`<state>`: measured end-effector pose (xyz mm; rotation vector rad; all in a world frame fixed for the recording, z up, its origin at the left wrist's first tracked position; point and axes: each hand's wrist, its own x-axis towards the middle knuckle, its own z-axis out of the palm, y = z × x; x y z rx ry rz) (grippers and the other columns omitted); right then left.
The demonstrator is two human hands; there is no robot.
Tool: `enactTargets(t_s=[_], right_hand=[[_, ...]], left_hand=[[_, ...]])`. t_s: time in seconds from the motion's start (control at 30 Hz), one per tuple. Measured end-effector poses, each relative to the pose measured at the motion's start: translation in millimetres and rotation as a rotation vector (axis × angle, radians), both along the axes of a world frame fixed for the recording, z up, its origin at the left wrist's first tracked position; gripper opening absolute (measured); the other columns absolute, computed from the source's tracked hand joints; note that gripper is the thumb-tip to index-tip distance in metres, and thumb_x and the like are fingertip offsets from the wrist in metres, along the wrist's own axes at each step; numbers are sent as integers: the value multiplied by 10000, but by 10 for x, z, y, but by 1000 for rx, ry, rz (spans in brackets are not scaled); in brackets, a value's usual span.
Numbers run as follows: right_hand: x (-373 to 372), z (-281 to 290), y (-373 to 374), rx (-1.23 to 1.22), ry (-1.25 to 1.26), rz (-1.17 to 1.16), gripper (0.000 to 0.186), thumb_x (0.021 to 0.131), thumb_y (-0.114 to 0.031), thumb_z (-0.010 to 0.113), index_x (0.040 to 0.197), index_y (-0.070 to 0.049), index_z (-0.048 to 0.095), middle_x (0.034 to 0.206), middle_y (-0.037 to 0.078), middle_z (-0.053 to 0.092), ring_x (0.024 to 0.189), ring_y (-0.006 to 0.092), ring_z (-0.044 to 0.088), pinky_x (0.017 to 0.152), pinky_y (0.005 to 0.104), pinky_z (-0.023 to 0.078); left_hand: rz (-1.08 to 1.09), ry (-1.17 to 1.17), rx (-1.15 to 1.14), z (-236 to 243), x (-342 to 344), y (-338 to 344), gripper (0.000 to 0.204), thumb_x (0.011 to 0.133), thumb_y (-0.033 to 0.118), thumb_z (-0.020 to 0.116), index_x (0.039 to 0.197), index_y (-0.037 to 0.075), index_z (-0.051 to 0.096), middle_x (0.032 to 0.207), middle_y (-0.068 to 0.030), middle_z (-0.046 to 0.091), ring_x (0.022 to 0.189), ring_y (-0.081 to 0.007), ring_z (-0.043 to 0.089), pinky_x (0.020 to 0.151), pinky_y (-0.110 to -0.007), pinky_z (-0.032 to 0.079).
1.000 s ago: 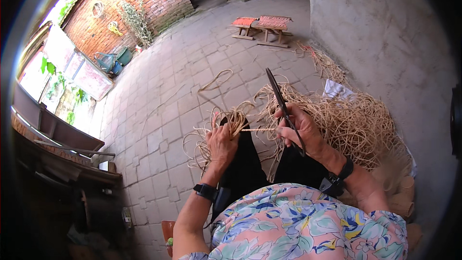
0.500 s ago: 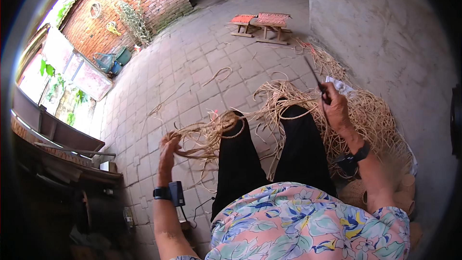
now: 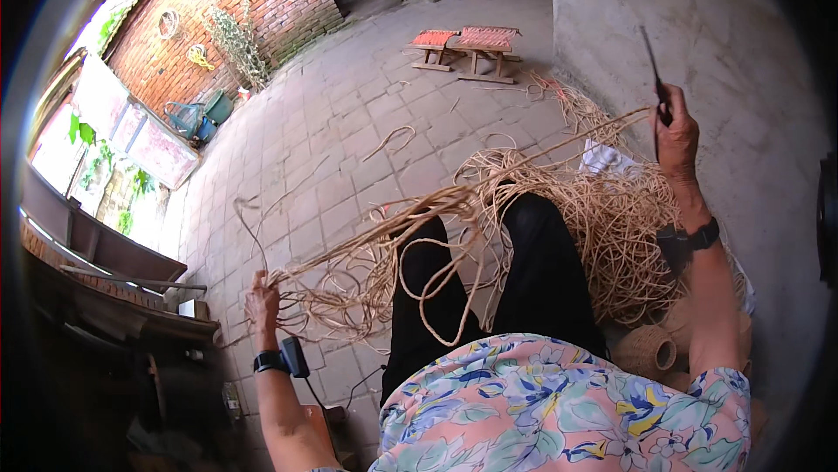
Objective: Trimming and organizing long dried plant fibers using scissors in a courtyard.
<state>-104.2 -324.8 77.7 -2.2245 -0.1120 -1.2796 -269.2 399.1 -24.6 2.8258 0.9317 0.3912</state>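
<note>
My left hand [image 3: 262,302] is closed round a bundle of tan twisted rope [image 3: 371,232], out at the left of my knees. From there, strands stretch up across my lap to the fingers of my right hand [image 3: 678,147], raised at the right by the wall. That hand also grips a dark tool [image 3: 652,57] with a long thin blade pointing up; whether it is scissors or a knife I cannot tell. Loose loops hang between my black-trousered knees. A large tangled rope pile [image 3: 624,236] lies on the ground beside my right leg.
Rope spools [image 3: 648,348] stand at my right hip, and a white cloth [image 3: 607,158] lies by the pile. Two low folding stools [image 3: 487,40] stand ahead on the paving. A grey wall [image 3: 698,44] rises close on the right. Stray rope pieces [image 3: 390,142] lie on the floor.
My hands have moved apart, the left outward and slightly down, the right up and outward with the tool. The rope between them has lifted and pulled straighter across my lap.
</note>
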Motion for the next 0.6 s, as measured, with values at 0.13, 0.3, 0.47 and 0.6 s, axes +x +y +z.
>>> enactTargets(t_s=[0.13, 0.3, 0.47, 0.6], right_hand=[[-82, 12, -215, 328, 74, 210, 314, 856, -52, 607, 1158, -97, 535, 698, -60, 516, 589, 40, 459, 587, 193, 409], [-236, 176, 25, 468, 5, 376, 285, 867, -53, 592, 1146, -71, 534, 747, -42, 533, 638, 26, 472, 597, 177, 392], [-450, 345, 108, 419, -58, 443, 289, 872, -13, 593, 1148, -52, 518, 792, -37, 535, 672, 29, 482, 620, 181, 402], [-557, 309, 99, 378, -103, 477, 281, 874, -14, 592, 1142, -45, 514, 803, -51, 532, 673, 11, 471, 621, 162, 383]], left_hand=[[-518, 275, -341, 245, 8, -73, 733, 665, 228, 759, 1335, 165, 468, 1156, -164, 593, 1082, -328, 561, 906, -411, 449], [-872, -317, -442, 1082, 636, -1749, 429, 739, 64, 693, 1154, 43, 584, 1111, -105, 610, 1046, -233, 576, 912, -348, 458], [-1161, -124, -439, 1007, 1196, -2863, 568, 778, 381, 666, 1251, 95, 537, 1283, -187, 505, 1217, -358, 449, 1017, -408, 362], [-1090, 285, -683, 823, 1336, -3103, 547, 795, 426, 645, 1210, 78, 570, 1094, -171, 629, 965, -287, 609, 839, -373, 471]])
